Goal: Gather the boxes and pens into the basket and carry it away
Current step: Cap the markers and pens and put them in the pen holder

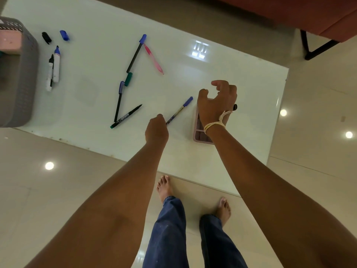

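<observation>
The left hand [156, 130] is closing its fingers around the near end of a blue-capped pen [180, 110], which is lying slantwise near the desk's [100, 20] near edge. Just right of the pen, the right hand [215, 105] is hovering with fingers spread loosely over a pink box [199, 132], gripping nothing. More pens [133, 57] are lying toward the middle, and markers [54, 68] beside the grey basket [23, 80] at the left edge.

Count on desk [212, 55]: whiteboard markers [56, 64] ×2; loose caps [64, 35] ×2; pens [133, 57] ×5; pink box [196, 130] ×1; grey basket [25, 74] ×1, upper left.
</observation>
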Demonstrator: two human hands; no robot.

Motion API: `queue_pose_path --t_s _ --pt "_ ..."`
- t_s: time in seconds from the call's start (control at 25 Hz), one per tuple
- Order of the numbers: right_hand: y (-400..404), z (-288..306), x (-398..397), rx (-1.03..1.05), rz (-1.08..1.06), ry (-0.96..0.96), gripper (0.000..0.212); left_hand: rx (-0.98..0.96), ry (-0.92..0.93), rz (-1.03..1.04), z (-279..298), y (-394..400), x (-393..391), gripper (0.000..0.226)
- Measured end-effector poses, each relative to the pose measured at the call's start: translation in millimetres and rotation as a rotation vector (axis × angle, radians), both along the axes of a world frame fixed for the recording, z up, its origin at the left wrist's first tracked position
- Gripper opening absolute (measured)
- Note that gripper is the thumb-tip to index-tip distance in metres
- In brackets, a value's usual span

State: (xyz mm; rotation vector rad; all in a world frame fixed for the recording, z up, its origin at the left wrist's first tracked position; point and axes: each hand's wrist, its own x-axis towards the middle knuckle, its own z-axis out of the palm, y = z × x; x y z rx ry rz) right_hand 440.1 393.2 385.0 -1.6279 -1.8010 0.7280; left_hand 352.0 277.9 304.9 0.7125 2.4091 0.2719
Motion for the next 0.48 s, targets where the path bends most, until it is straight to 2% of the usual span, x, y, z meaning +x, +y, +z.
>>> queue_pose_path --t_s 0.12,0.24,0.36,0.48 --pt "-11.6 4.4 -12.7 -0.044 0.019 0.092 0.026 0.081 -0.055 0.093 -5.7 -14.2 -8.0 0.015" --pt "-23.4 10.0 -24.8 -0.145 0.056 0.149 0.018 0.189 -0.276 0.355 -2.7 -22.3 -10.7 0.01" --pt "-32.5 8.0 -35.6 -0.414 -0.014 0.082 0.013 0.378 -0.54 0.753 14.0 -23.0 -13.8 0.009" --pt "-34.8 -2.2 -43.8 -0.712 -0.068 0.128 0.032 0.52 -0.709 0.853 29.4 -26.2 -20.1 0.011"
